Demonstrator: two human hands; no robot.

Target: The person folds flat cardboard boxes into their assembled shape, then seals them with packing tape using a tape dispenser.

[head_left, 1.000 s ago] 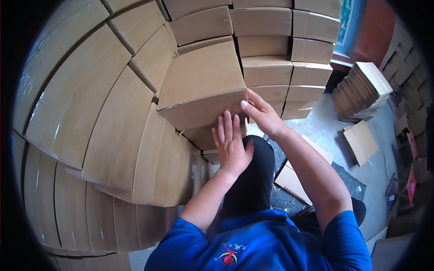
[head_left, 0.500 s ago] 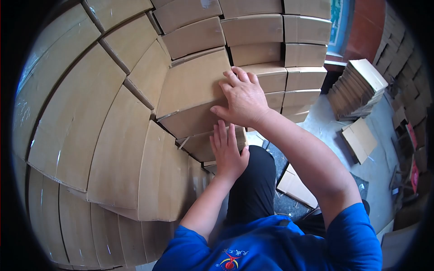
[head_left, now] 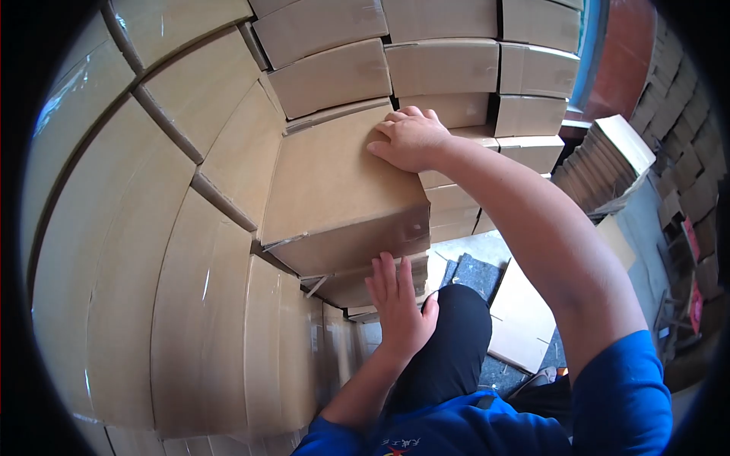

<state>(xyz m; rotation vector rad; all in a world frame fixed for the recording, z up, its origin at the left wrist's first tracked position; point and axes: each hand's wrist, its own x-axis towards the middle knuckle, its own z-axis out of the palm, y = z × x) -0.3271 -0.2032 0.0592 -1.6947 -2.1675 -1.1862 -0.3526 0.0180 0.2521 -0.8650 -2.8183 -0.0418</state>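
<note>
A closed cardboard box (head_left: 334, 175) sits in the stack in front of me, with its brown top and front side showing. My right hand (head_left: 413, 142) rests on the far right part of its top, fingers slightly bent near the edge and thumb apart. Beneath it is another cardboard box (head_left: 348, 287), partly hidden. My left hand (head_left: 401, 308) is upright with its fingers spread, the fingertips at the lower front edge of the upper box. Neither hand is wrapped around anything.
Stacked cardboard boxes rise on the left (head_left: 205, 304) and behind (head_left: 445, 67). To the right stands a pile of flat cardboard (head_left: 608, 163). A cardboard sheet (head_left: 523, 315) lies on the floor beside my knee (head_left: 456, 334).
The view has shifted closer to the boxes. My right hand has moved farther back along the box's top edge; my left hand stays low at the front, fingers spread.
</note>
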